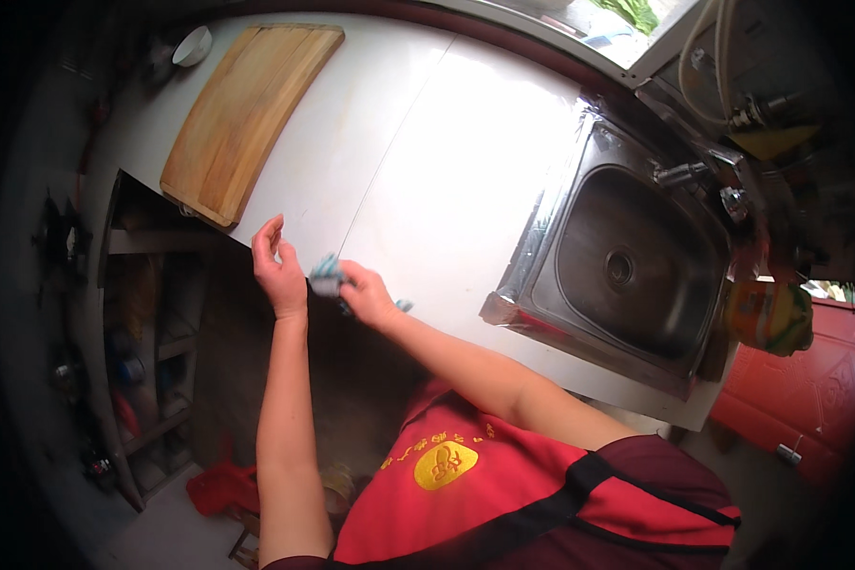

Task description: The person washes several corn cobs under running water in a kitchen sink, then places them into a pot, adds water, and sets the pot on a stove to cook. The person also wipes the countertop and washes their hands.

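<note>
My right hand (365, 291) grips a crumpled blue-green and white cloth (325, 273) at the front edge of the white countertop (427, 192). Part of the cloth sticks out past the wrist side of the hand. To its left, my left hand (279, 269) is raised by the same edge, with nothing in it. Its fingers are loosely bent, and the thumb stands apart from them. Beyond the left hand lies a thick wooden cutting board (256, 114), flat on the counter.
A stainless steel sink (634, 249) with a faucet (684, 173) is set into the counter's right side. At the far left stands a white bowl (192, 47). Open shelves (174, 347) sit below the counter. A red cabinet (801, 385) is at the right.
</note>
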`<state>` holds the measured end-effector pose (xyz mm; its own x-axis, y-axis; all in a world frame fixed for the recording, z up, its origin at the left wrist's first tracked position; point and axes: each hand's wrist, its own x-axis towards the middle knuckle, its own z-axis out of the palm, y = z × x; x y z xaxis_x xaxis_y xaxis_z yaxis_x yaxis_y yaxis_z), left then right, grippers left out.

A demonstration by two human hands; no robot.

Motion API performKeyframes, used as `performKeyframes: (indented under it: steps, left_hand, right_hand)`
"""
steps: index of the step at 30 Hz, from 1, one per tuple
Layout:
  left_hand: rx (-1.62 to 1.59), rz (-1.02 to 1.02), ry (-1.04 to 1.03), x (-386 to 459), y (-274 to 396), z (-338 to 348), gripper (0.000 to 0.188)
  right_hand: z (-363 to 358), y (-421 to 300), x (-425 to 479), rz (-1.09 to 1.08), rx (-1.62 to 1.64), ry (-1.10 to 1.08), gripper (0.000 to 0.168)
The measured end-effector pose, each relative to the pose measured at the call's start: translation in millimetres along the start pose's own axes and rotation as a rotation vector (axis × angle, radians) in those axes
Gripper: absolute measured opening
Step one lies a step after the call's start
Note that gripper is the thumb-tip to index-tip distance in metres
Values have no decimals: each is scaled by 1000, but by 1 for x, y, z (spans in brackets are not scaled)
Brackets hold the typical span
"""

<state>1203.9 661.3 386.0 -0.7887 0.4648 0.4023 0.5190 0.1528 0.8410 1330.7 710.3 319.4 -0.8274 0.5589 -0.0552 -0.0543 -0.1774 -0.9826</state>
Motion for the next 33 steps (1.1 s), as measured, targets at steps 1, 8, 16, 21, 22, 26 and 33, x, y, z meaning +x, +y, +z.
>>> performKeyframes:
  steps: [1, 8, 16, 21, 22, 26, 33]
  left_hand:
    - [-66, -31, 18, -6, 5, 1, 28]
    - [-105, -216, -49, -59, 23, 45, 26]
    - [464, 65, -224, -100, 6, 113, 46]
    - [643, 108, -234, -100, 15, 123, 48]
    - [675, 103, -235, -100, 17, 125, 49]
    - [747, 103, -237, -97, 25, 132, 48]
    - [787, 80, -278, -93, 28, 132, 50]
  right_hand:
    - [-3, -21, 1, 227, 384, 32, 28]
    - [-200, -129, -45, 232, 485, 178, 39]
    - [-268, -74, -56, -235, -1497, 320, 56]
    - [-343, -85, -2, -231, -1463, 447, 43]
    - [-359, -88, 10, -241, -1470, 454, 43]
    - [-438, -89, 50, -340, -1575, 638, 33]
    - [-506, -70, 81, -138, -1161, 1089, 24]
